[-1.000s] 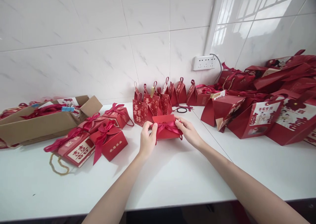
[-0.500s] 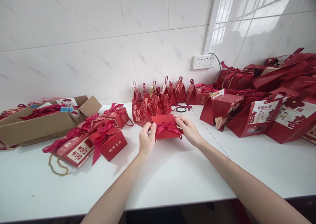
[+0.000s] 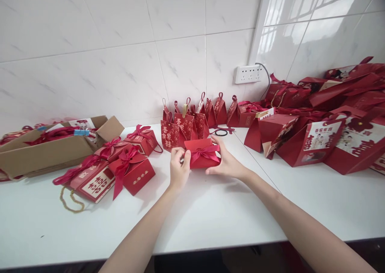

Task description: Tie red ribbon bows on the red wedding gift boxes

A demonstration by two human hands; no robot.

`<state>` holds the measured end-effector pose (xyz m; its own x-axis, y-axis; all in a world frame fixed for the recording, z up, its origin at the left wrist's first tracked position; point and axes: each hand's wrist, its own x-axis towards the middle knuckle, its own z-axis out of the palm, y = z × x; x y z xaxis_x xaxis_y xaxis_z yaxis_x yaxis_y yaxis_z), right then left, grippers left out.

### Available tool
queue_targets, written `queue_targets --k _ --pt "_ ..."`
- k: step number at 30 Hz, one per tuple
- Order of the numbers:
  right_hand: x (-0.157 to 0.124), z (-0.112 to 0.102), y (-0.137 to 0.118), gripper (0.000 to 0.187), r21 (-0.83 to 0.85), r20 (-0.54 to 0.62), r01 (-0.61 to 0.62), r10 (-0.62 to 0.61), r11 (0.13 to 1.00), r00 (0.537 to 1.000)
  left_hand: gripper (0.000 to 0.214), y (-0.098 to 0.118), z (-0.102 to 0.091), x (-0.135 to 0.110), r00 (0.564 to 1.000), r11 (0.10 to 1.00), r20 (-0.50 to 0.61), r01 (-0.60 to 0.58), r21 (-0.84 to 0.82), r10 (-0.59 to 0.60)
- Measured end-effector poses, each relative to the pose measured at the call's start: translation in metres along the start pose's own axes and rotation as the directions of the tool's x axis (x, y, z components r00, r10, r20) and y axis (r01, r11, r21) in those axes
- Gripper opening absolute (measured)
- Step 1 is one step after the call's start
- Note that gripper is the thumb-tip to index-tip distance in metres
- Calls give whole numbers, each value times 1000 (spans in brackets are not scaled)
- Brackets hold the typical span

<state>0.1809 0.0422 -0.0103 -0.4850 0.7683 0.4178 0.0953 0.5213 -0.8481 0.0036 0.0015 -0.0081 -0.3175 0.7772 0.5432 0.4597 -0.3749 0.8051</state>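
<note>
A red gift box [image 3: 198, 146] with a crimson ribbon bow [image 3: 207, 155] across its front is between my hands, just above or on the white tabletop; I cannot tell which. My left hand [image 3: 179, 164] pinches its left end between thumb and curled fingers. Around the right end curves my right hand [image 3: 227, 162], fingers at the top corner and thumb at the lower edge. Right behind the box stand several small patterned red gift bags [image 3: 184, 126] with loop handles.
On the left lie several ribboned red boxes [image 3: 132, 170] beside a cardboard carton [image 3: 45, 156] of red items. Large red gift boxes [image 3: 313, 144] pile up on the right. A black ring [image 3: 221, 133] lies behind my right hand. The white table [image 3: 210, 217] meets a tiled wall with a socket strip [image 3: 248, 74].
My right hand has let go of the ribbon's right end and spread around the right side of the gift box. My left hand keeps its hold on the left end.
</note>
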Motion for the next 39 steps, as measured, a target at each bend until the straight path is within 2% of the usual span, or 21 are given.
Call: queue_targets --k 2,5,10,16,25,30,36,39 --pt "-1 -1 0 107 -124 41 25 -20 992 999 29 -2 0 1 999 999 -14 -41 6 41" --pt "-2 -2 1 105 -202 45 70 -62 977 997 32 -1 -2 1 998 999 47 -39 -30 40" --pt "-1 -1 7 108 -185 -7 103 -106 977 994 30 5 -4 1 992 992 123 11 -123 5" --pt "0 1 12 110 -232 -27 129 -139 964 990 32 4 -5 3 993 994 112 -14 -108 26" --pt "0 -2 7 95 -261 -6 212 -221 942 975 29 -3 -2 3 996 993 78 -43 -113 52" --pt "0 -5 9 98 -346 -10 260 -280 902 960 29 -3 -5 4 989 983 65 -124 -134 134" --pt "0 -9 2 94 -459 6 380 -424 803 905 20 1 -8 2 954 941 56 -279 -191 294" --pt "0 -8 -1 92 -485 -11 385 -446 785 895 22 3 -6 0 944 925 72 -298 -237 323"
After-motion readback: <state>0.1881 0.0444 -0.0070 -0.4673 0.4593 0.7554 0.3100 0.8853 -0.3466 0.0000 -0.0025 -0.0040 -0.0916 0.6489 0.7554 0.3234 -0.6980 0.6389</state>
